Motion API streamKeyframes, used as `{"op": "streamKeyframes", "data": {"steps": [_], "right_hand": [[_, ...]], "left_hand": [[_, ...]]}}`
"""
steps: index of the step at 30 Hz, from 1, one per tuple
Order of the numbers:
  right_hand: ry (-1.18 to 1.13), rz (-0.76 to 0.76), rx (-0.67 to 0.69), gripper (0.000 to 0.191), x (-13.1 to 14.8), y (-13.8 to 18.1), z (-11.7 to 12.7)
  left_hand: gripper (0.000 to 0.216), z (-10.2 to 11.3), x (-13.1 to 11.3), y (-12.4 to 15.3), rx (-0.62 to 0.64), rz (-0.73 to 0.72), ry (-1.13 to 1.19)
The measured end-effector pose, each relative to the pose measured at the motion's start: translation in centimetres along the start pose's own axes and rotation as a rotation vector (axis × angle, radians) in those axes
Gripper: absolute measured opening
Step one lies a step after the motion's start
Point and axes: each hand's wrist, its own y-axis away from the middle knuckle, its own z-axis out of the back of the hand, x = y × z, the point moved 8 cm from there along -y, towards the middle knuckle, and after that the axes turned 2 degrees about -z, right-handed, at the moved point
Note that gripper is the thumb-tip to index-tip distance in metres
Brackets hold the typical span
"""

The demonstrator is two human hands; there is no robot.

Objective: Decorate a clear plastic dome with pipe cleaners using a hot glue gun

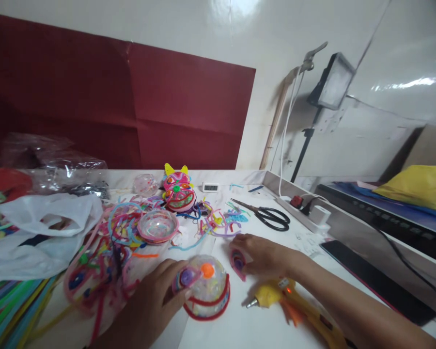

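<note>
Clear dome [211,287]: left hand [162,286] grips its left edge, at the purple-eyed patch [186,277]. Right hand [257,253] just right of dome, pinching second eye patch [238,261]. Glue gun [270,294] lies right of dome; scissors [274,218] farther back, right of dome.

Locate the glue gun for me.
In the head view, lower right, the glue gun lies on the table beside the right forearm, right of the clear ball.

head view, forward and down, near table [232,332]
</note>
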Motion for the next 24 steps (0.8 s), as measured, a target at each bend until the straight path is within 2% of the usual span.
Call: {"op": "streamKeyframes", "data": {"steps": [8,18,20,24], "right_hand": [[-0.006,-0.01,0.016,0.031,-0.5,-0.6,0.2],[-0.112,-0.079,0.024,0.042,-2.8,-1.3,0.1],[-0.241,-0.079,0.036,0.045,-3.4,-1.1,-0.1],[-0.704,-0.073,0.125,0.036,-4.3,-0.2,-0.7]], "left_hand": [[0.036,0.3,-0.8,-0.2,-0.013,0.006,0.046],[0.037,0.3,-0.4,0.0,-0.022,0.022,0.018],[0.037,0.3,-0.3,0.0,-0.024,0.02,0.012],[0.035,0.2,-0.2,-0.2,-0.016,0.036,-0.001]]}}
